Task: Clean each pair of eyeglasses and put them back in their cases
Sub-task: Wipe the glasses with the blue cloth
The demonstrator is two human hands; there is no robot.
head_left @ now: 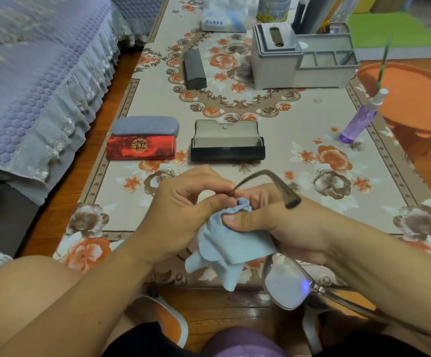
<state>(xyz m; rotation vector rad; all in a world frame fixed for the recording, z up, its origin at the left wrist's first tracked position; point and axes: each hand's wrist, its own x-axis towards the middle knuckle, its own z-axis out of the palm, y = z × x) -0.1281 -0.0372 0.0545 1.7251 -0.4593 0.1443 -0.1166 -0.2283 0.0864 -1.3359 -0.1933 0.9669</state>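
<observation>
Pale blue microfibre is what you have bunched around the temple tip: the cloth (231, 243) hangs from between your hands, pinched by your right hand (281, 222) with the thumb pressed down on it. Your left hand (183, 204) closes thumb and forefinger on the curved end of that same arm. The eyeglasses (286, 282) hang low and near you, one lens below your right wrist, the other temple running off under your forearm. So you look to be in the cleaning step, working on the arm rather than the lenses.

Further out on the floral tablecloth (299, 161), the open black case (227, 141) sits straight ahead with nothing in it, likely the home for this pair. Just left of it lie a red case (141, 148) and a grey case (144, 125), both shut and touching. A purple spray bottle (359, 122) stands off to the right.

Next, I'd judge, you finish wiping, fold both temples flat, and lay the frame lengthwise into the open case before closing its flap.
</observation>
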